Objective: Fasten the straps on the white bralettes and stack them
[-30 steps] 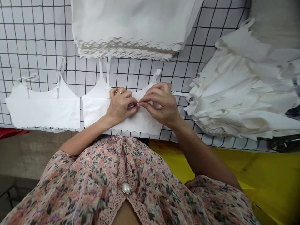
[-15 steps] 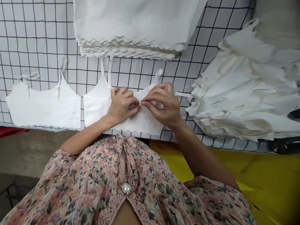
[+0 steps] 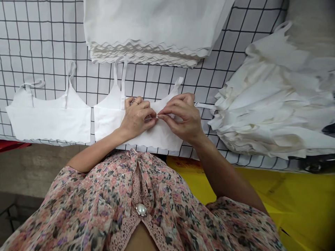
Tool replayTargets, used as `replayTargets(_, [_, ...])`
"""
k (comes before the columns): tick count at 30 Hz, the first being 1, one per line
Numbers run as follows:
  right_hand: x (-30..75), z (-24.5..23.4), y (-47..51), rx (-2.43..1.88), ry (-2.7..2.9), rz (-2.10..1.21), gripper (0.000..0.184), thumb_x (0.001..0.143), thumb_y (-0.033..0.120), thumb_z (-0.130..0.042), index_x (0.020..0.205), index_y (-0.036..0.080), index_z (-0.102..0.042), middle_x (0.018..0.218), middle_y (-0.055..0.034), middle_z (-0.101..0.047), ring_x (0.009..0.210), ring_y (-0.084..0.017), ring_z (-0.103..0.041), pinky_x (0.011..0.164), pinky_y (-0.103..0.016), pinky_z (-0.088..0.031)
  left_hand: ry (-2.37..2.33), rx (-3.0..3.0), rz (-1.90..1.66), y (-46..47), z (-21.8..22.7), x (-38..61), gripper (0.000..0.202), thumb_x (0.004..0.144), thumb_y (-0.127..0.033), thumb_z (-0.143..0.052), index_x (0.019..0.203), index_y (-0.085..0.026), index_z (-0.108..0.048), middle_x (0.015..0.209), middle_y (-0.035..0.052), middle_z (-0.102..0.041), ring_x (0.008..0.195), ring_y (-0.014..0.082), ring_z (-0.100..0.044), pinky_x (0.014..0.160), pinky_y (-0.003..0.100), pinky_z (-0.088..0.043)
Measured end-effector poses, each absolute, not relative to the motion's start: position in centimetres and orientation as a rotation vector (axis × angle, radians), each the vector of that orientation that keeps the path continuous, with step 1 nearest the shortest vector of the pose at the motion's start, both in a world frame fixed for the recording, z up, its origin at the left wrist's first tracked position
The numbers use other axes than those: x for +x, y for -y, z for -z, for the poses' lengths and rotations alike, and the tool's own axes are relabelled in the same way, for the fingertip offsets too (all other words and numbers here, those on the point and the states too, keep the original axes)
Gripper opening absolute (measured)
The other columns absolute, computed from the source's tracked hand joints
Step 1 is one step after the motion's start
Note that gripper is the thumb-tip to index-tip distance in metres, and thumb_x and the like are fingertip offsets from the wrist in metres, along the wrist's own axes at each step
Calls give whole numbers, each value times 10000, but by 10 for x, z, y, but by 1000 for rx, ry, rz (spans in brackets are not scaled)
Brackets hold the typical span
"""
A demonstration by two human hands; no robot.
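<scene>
A white strappy camisole top (image 3: pixel 167 137) lies flat at the table's near edge, under both my hands. My left hand (image 3: pixel 138 116) is closed in a pinch over its middle, with a thin white thread (image 3: pixel 150 119) running between thumb and forefinger. From the right, my right hand (image 3: pixel 183 116) pinches with thumb and forefinger at the same spot, where a tiny pale bit of thread or trim shows between the fingertips. The fingertips of both hands nearly touch. To the left, a second white camisole top (image 3: pixel 49 122) lies flat with its straps upward.
A stack of white fabric pieces (image 3: pixel 157 28) with wavy edges lies at the back. On the right is a loose heap of white garments (image 3: pixel 272 104), beside a dark object (image 3: pixel 316 163) at the edge. The table wears a black-and-white checked cloth (image 3: pixel 60 42). Yellow material (image 3: pixel 295 202) shows below.
Both hands stay almost in place, still pinching at the middle of the top. The view has shifted very slightly; the garments lie as before.
</scene>
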State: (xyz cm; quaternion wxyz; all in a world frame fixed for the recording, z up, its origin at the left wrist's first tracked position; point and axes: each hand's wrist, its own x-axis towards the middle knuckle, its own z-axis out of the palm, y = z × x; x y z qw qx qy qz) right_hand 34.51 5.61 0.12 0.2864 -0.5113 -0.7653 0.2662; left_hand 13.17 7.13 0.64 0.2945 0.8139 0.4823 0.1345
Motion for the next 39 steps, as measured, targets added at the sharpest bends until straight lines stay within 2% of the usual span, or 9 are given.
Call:
replayTargets(6, [349, -5, -58, -1337, 2092, -733, 259, 1025, 492, -678, 871, 295, -746, 857, -47, -712, 1076, -331, -620, 1012, -606, -450, -1274, 2159, -360, -71, -8, 132, 172, 1004, -351, -704, 876, -264, -781, 787, 11, -609, 995, 249, -570, 1105, 511, -325])
replayTargets(13, [352, -12, -67, -1321, 2218, -815, 223, 1019, 465, -663, 896, 306, -759, 852, -39, -725, 1063, -327, -608, 1083, -687, -384, -1268, 2156, -365, -72, -6, 132, 150, 1020, -373, -705, 929, -280, -781, 855, 17, -683, 1036, 256, -567, 1117, 510, -313])
replayTargets(17, [348, -14, -76, -1264, 2322, -763, 208, 1025, 334, -612, 891, 286, -764, 799, -47, -687, 1059, -322, -596, 1117, -727, -339, -1256, 2176, -388, -72, -3, 131, 195, 1032, -409, -698, 918, -269, -775, 850, 17, -693, 1022, 251, -568, 1109, 501, -320])
replayTargets(23, [343, -30, -95, -1087, 2724, -567, 345, 1028, 146, -492, 806, 208, -747, 767, -65, -665, 1035, -282, -542, 1134, -744, -309, -1241, 2198, -485, -72, 4, 128, 216, 1030, -400, -697, 917, -243, -791, 829, 7, -666, 997, 236, -568, 1091, 477, -322])
replayTargets(26, [345, -36, -102, -998, 2871, -532, 366, 1018, 100, -467, 791, 189, -740, 724, -54, -622, 1010, -261, -512, 1132, -753, -295, -1212, 2203, -488, -72, 5, 127, 217, 1042, -386, -682, 940, -243, -808, 836, 10, -667, 997, 233, -564, 1089, 473, -316])
replayTargets(34, [345, -41, -116, -978, 2944, -680, 314, 1054, 206, -528, 834, 184, -752, 772, -52, -662, 1065, -270, -549, 1158, -731, -291, -1210, 2176, -435, -75, 2, 125, 207, 1055, -389, -672, 1027, -270, -840, 876, 15, -685, 1026, 238, -554, 1091, 476, -311])
replayTargets(39, [359, -59, -141, -1051, 2881, -805, 366, 1062, 451, -589, 879, 206, -789, 815, -53, -693, 1054, -272, -617, 1164, -724, -305, -1210, 2171, -421, -76, 0, 126, 220, 1053, -408, -682, 1006, -266, -843, 936, 26, -722, 1045, 240, -558, 1098, 474, -311])
